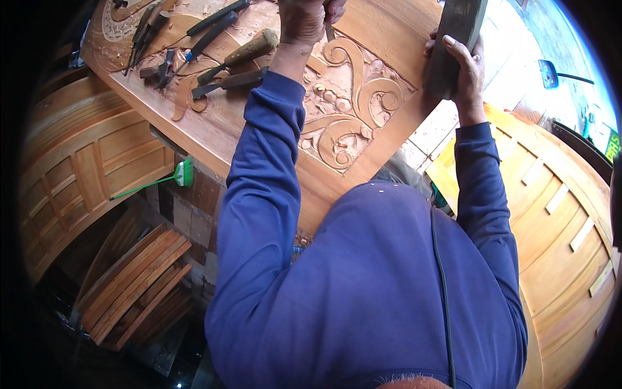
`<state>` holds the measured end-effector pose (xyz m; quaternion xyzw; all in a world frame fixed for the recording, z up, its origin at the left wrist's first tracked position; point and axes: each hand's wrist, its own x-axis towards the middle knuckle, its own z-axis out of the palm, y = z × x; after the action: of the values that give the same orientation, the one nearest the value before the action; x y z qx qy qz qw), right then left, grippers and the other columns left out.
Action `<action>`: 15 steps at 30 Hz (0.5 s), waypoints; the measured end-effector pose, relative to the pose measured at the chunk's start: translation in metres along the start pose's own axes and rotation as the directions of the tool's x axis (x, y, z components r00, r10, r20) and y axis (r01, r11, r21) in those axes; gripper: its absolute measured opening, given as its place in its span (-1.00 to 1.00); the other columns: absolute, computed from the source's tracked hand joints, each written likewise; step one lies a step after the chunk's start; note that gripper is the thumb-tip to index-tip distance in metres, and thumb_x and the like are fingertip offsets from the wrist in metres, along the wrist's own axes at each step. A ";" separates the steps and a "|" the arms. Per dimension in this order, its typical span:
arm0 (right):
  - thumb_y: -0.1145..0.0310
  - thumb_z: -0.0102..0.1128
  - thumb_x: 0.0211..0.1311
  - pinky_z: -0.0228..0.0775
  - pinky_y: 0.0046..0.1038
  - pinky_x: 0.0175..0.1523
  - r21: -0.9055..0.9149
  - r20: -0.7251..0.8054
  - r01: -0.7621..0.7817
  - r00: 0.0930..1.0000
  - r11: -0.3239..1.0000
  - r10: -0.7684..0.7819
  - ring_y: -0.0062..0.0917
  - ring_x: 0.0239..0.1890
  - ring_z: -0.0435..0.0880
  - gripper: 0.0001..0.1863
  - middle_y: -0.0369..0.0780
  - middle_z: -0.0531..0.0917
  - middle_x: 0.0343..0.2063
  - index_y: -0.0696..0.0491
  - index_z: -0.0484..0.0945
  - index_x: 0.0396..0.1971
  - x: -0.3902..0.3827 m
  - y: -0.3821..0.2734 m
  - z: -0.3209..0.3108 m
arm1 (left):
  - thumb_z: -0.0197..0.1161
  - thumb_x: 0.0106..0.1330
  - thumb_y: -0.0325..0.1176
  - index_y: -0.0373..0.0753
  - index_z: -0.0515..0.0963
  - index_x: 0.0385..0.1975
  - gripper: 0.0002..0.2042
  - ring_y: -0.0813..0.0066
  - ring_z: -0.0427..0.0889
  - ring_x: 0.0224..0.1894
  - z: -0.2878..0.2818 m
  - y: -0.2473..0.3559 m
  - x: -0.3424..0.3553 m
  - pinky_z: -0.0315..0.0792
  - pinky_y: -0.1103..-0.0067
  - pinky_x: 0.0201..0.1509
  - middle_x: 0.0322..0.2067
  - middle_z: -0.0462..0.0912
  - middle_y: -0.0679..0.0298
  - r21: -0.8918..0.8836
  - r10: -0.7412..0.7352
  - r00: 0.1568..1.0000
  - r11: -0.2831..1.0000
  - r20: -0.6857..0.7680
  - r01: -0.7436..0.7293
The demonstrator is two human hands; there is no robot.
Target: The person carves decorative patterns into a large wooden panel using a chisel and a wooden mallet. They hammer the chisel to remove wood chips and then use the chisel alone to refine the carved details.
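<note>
A wooden panel (214, 133) with a carved relief of scrolls and leaves (350, 97) lies in front of me, with wood chips in its hollows. Over the upper part of the carving, my left hand (302, 23) is closed in a fist around a carving chisel (330, 31); only a short dark bit of it shows below the fingers, the rest hidden by the hand and the frame edge. At the panel's right edge, my right hand (468, 68) grips a long dark wooden block (453, 48), thumb along its near side, raised above the wood.
Several carving tools (243, 52) with wooden and dark handles lie on the panel's left part among shavings. Panelled doors (84, 175) and stacked curved boards (136, 285) stand at left, near a green broom (183, 174). Another large wooden panel (551, 194) lies at right.
</note>
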<state>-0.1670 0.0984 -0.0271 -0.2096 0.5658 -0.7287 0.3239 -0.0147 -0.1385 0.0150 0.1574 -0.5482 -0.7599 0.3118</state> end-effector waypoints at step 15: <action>0.42 0.32 0.27 0.69 -0.30 -0.18 0.042 0.001 0.001 1.000 0.999 -0.001 -0.33 -0.31 0.77 -0.47 -0.02 0.68 -0.24 0.18 0.30 0.16 0.001 -0.001 0.000 | 0.52 0.29 -0.15 -0.19 0.56 -0.48 -0.69 0.75 0.31 -0.76 0.000 -0.007 0.004 0.09 0.72 -0.71 -0.71 0.43 0.48 0.014 -0.078 0.997 0.997 0.017 0.078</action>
<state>-0.1683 0.0979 -0.0267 -0.2035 0.5501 -0.7404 0.3284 -0.0198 -0.1392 0.0085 0.1740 -0.5494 -0.7692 0.2760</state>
